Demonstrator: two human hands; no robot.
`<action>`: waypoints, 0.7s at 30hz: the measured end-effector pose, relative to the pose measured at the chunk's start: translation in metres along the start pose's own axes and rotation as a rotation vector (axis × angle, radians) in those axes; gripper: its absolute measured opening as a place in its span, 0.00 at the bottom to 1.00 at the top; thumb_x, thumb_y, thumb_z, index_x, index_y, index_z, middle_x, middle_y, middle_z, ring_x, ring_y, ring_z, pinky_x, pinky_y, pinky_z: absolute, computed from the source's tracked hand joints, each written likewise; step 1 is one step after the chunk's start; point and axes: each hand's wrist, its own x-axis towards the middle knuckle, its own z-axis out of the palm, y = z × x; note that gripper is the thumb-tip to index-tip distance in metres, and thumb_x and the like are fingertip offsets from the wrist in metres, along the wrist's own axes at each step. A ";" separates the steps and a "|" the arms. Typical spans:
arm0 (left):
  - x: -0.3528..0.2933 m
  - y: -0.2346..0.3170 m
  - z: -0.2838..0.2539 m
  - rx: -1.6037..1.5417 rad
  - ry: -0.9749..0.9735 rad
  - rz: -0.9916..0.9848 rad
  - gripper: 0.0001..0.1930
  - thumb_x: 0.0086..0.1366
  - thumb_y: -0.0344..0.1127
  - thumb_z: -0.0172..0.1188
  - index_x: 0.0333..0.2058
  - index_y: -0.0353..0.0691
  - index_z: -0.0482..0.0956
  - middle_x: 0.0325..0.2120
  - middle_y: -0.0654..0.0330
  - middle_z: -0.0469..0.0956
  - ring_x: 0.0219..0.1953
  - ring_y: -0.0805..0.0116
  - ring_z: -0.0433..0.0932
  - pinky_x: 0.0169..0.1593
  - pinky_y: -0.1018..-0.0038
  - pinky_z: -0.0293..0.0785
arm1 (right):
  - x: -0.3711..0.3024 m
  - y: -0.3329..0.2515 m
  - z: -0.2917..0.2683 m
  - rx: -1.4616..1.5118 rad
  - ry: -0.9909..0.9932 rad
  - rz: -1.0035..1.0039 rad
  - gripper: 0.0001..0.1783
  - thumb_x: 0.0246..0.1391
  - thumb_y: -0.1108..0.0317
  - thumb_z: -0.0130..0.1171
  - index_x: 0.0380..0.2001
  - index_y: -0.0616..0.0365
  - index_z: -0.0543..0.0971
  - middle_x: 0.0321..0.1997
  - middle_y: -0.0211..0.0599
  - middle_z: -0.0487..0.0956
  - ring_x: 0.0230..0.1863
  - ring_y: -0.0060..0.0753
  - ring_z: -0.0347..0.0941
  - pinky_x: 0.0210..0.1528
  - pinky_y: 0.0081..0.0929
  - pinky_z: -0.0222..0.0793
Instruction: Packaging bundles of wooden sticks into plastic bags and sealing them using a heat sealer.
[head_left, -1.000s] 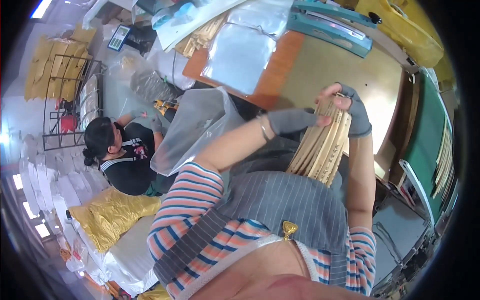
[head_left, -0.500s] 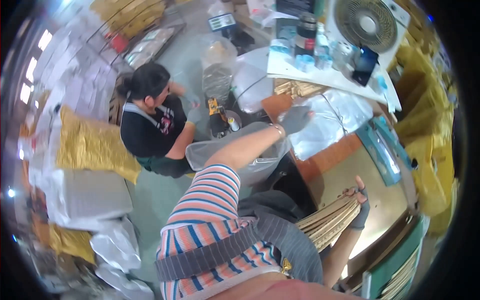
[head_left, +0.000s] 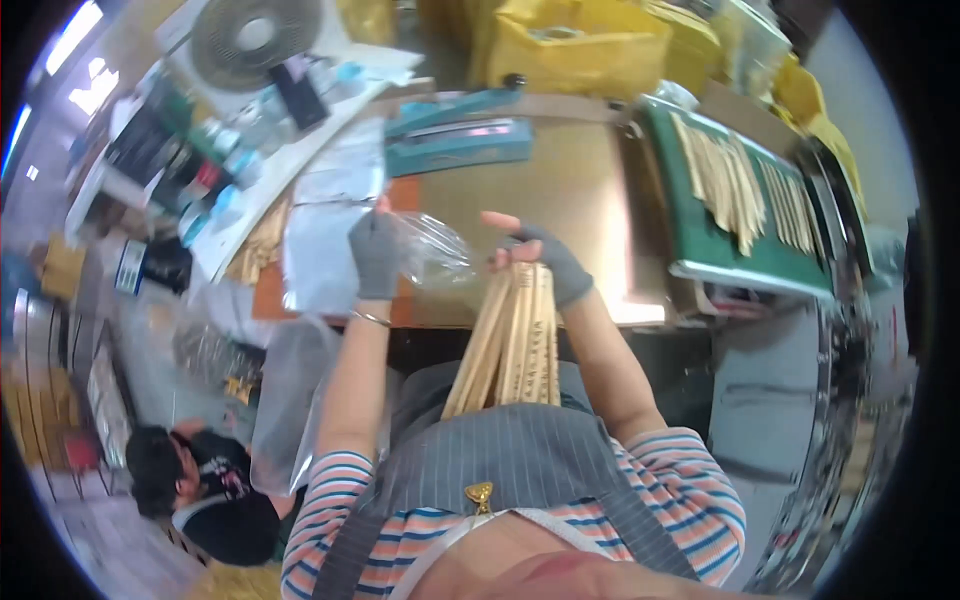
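My left hand, in a grey fingerless glove, pinches the edge of a clear plastic bag. That bag hangs loosely to the right of the fingers, over the table. My right hand, gloved the same way, grips the top end of a bundle of flat wooden sticks with dark printed marks. The bundle slants down toward my apron, and its index finger points out toward the bag. Under my left hand lies a stack of flat clear bags.
Behind the hands is a teal bag sealer on the tan tabletop. A green board with rows of wooden sticks stands right. Far left, a white shelf holds bottles and a phone. A co-worker is at lower left.
My view has turned right toward the table. My left hand has come away from the bag stack with a clear bag; my right hand still holds the sticks, now in front of me.
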 end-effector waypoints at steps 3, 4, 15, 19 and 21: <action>-0.026 0.039 0.052 -0.054 -0.270 -0.033 0.21 0.65 0.43 0.54 0.16 0.38 0.71 0.13 0.65 0.70 0.14 0.75 0.67 0.20 0.73 0.62 | 0.005 -0.006 0.009 -0.144 -0.046 0.007 0.31 0.47 0.69 0.54 0.57 0.67 0.66 0.33 0.38 0.77 0.39 0.31 0.74 0.49 0.29 0.68; -0.044 0.055 0.068 -0.183 -0.471 -0.131 0.22 0.64 0.44 0.54 0.15 0.38 0.70 0.11 0.63 0.69 0.14 0.74 0.67 0.20 0.73 0.62 | 0.011 0.006 -0.002 -0.276 0.058 -0.079 0.26 0.50 0.68 0.54 0.53 0.66 0.69 0.34 0.37 0.77 0.38 0.30 0.74 0.48 0.28 0.68; -0.165 -0.010 0.000 0.299 -0.712 0.673 0.18 0.56 0.39 0.63 0.15 0.36 0.69 0.10 0.54 0.62 0.12 0.58 0.63 0.19 0.69 0.60 | -0.121 0.088 0.035 0.066 0.471 0.165 0.36 0.56 0.38 0.48 0.53 0.60 0.69 0.50 0.43 0.76 0.40 0.32 0.77 0.43 0.29 0.75; -0.161 -0.032 0.003 0.388 -0.533 0.315 0.12 0.54 0.36 0.65 0.22 0.36 0.73 0.16 0.55 0.67 0.18 0.64 0.67 0.24 0.70 0.65 | -0.107 0.069 -0.009 -0.869 0.566 0.631 0.35 0.54 0.40 0.52 0.51 0.60 0.70 0.52 0.44 0.75 0.42 0.36 0.76 0.39 0.34 0.72; -0.145 -0.030 0.013 0.468 -0.420 0.154 0.09 0.56 0.34 0.64 0.29 0.37 0.73 0.21 0.55 0.70 0.23 0.67 0.69 0.29 0.72 0.66 | -0.087 0.058 -0.001 -1.349 0.747 0.549 0.25 0.53 0.49 0.57 0.41 0.61 0.75 0.46 0.45 0.76 0.41 0.39 0.74 0.35 0.36 0.69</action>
